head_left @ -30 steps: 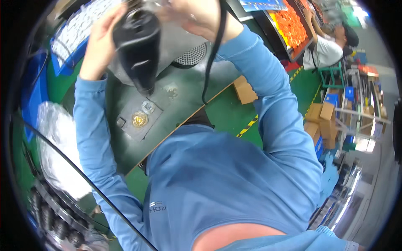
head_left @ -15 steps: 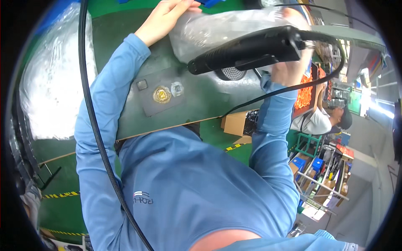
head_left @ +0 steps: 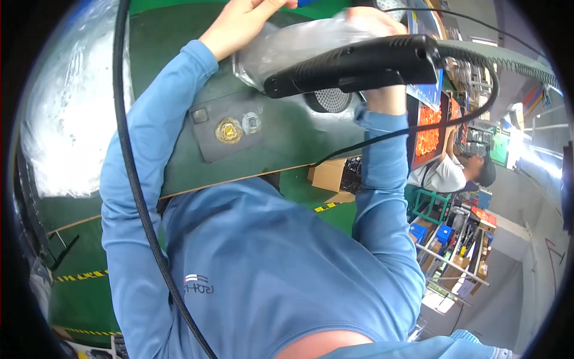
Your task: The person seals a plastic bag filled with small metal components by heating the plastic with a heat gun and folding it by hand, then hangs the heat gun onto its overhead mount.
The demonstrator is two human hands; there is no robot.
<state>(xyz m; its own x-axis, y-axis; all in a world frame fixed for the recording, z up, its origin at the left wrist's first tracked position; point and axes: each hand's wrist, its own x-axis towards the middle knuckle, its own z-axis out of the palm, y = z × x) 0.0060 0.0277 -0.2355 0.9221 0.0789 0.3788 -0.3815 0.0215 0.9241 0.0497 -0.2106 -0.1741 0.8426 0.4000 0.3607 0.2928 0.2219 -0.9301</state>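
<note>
Clear plastic bag (head_left: 293,48) was seen between left hand (head_left: 240,25) and right hand (head_left: 375,21), over the table (head_left: 281,137); neither grip could be made out. Judged light, limp, slippery; best pinched at edges.

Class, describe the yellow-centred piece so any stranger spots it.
Start at the dark green table, then find the flat grey mat. The round piece lies there between a small grey square and a clear piece; its yellow centre sets it apart.
</note>
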